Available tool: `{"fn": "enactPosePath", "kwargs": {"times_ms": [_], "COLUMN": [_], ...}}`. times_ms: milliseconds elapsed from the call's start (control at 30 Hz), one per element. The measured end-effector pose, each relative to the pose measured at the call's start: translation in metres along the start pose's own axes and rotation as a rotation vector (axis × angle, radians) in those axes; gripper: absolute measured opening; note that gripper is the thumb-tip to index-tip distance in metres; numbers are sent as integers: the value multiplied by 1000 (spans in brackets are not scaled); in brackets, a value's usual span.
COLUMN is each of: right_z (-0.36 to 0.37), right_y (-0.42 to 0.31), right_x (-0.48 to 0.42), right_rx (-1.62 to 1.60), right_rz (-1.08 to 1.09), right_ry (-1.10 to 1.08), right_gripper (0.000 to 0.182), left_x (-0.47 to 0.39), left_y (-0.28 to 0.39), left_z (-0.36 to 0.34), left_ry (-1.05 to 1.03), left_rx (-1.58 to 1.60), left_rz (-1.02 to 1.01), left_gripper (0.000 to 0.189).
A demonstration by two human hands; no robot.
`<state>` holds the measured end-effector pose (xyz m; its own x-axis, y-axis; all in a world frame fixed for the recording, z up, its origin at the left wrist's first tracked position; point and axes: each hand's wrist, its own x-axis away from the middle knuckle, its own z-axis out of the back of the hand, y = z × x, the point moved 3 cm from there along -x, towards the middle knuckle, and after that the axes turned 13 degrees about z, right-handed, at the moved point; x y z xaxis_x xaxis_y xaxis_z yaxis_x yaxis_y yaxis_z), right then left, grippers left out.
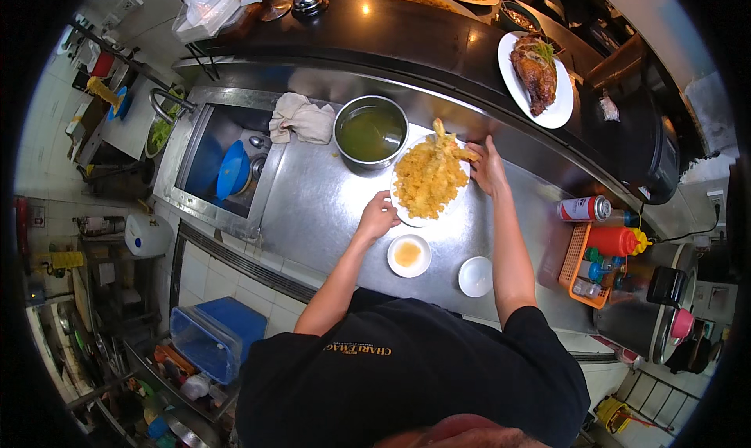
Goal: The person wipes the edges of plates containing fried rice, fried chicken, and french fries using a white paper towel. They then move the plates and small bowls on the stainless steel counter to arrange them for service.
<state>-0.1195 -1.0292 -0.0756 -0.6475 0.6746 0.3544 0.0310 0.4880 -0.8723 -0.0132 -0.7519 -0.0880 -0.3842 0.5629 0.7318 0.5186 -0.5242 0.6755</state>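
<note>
A white oval plate (418, 220) heaped with golden fried food (431, 181) stands on the steel counter. Battered, fried pieces lie at its far end. My left hand (378, 216) is at the plate's left rim, fingers curled. Against the right rim, near the far end, is my right hand (488, 168). Both hands appear to hold the plate between them. Left of it stands a steel pot (371, 132) of greenish liquid. Nearer to me are a small white bowl with tan sauce (409, 255) and another small white bowl (476, 277).
A crumpled cloth (302, 119) lies beside the sink (202, 155), which holds a blue bowl (233, 169). On the raised shelf is a white plate with roasted meat (535, 78). At right, an orange basket (575, 260) holds bottles, near a spray can (584, 208).
</note>
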Motion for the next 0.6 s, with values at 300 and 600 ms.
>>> {"fn": "enactPosePath", "kwargs": {"times_ms": [300,600], "right_z": [54,10], "right_y": [-28,-84], "right_x": [60,153], "right_rx": [-44,-135], "right_rz": [98,237], "right_ry": [110,83], "right_gripper": [81,81], "left_x": [-16,55], "left_y": [20,63], "left_z": [-37,-15], "left_ry": [-88,-221], "left_rx": [-121,-205], "left_rz": [-107,-103], "left_gripper": [36,41]}}
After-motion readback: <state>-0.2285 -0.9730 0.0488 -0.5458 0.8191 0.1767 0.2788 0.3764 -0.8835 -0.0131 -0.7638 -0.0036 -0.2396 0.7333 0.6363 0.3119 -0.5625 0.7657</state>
